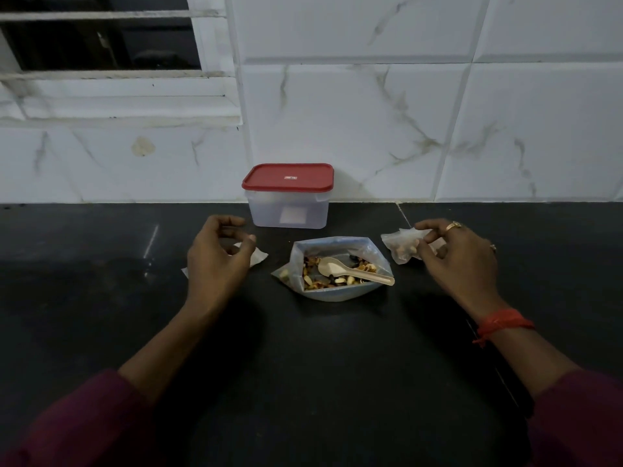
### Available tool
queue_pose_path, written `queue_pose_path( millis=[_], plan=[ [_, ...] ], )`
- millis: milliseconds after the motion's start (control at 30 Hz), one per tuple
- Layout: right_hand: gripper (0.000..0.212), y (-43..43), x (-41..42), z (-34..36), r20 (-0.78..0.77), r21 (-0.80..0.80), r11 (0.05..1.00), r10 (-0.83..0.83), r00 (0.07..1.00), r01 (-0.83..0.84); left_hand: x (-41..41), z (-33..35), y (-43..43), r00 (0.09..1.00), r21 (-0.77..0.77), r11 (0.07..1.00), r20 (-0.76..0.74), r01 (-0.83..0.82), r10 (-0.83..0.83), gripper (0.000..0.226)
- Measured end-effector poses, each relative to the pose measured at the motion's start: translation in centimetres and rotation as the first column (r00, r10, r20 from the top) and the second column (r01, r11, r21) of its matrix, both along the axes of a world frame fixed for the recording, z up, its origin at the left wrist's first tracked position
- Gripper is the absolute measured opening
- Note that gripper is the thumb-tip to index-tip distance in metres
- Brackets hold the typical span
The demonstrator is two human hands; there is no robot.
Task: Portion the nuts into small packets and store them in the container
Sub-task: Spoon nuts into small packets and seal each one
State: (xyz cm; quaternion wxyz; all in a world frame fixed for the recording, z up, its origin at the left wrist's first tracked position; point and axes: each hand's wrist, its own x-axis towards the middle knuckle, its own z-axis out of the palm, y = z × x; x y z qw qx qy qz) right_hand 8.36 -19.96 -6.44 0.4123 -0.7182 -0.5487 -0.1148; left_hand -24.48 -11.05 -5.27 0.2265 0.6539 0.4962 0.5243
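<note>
An open plastic bag of mixed nuts (332,269) lies in the middle of the black counter, with a pale wooden spoon (350,270) resting in it. Behind it stands a clear container (288,205) with its red lid (288,177) on. My right hand (455,257) pinches a small clear packet (403,246) with a few nuts inside, to the right of the bag. My left hand (217,254) hovers with curled, parted fingers over flat empty packets (258,256) lying on the counter, holding nothing that I can see.
The black counter (303,365) meets a white marble-tiled wall (371,112) just behind the container. A window with white bars (101,38) is at the upper left. My dark red sleeves fill the lower corners.
</note>
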Motion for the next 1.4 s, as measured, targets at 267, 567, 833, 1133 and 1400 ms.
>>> queue_pose_path(
  millis=[267,567,833,1133,1400],
  plan=[
    [0.027,-1.7,-5.7,0.9,0.34,0.017,0.924,0.354,0.871,-0.382,-1.9,-1.4,2.0,0.711,-0.103,0.985,-0.703,-0.138,0.026,0.063],
    [0.034,-1.7,-6.5,0.2,0.344,-0.065,0.871,0.477,0.809,-0.487,-2.0,-1.2,1.8,0.694,-0.008,0.986,-0.712,-0.164,0.11,0.035],
    [0.031,-1.8,-7.0,0.2,0.304,-0.078,0.844,0.527,0.794,-0.531,-2.1,-1.6,2.5,0.722,0.107,0.989,-0.675,-0.107,0.151,0.031],
    [0.037,-2.0,-7.4,0.4,0.233,-0.064,0.827,0.556,0.798,-0.558,0.6,-0.3,-0.8,0.808,0.615,0.734,-0.568,0.287,0.16,0.028],
    [0.022,-2.1,-8.2,0.3,0.099,0.127,0.761,0.628,0.772,-0.636,3.1,-1.6,-3.6,0.827,0.48,0.731,-0.522,0.486,-0.208,0.015]
  ],
)
